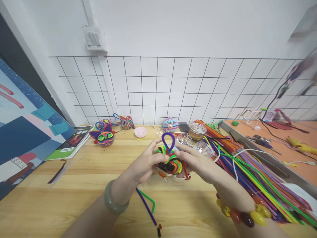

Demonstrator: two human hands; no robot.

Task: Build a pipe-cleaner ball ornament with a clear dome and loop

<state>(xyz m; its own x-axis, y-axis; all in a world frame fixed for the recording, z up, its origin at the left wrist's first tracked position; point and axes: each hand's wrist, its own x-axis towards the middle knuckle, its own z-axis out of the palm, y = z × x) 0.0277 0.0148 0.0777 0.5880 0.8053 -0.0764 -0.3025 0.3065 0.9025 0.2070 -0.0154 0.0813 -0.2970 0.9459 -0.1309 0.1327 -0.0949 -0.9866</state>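
Observation:
A round ornament (174, 165) wound in black, green, yellow and orange pipe cleaner sits between my two hands above the wooden table. A purple pipe-cleaner loop (168, 142) stands up from its top. My left hand (151, 160) grips its left side, thumb across the front. My right hand (194, 162) closes on the right side, fingers near the foot of the loop. A red piece (185, 171) hangs beside the right fingers. Below lie a purple pipe cleaner (146, 206) and a bent green one (151, 200), with small black and red scraps (159, 231).
Colourful wound ornaments (105, 138) stand at the back left, another (170, 124) at the back middle. A pink dish (140, 132) holds small bits. Clear cups (203, 149) stand behind my right hand. Bundled pipe cleaners (250, 175) fill the right side; a magazine (71, 142) lies left.

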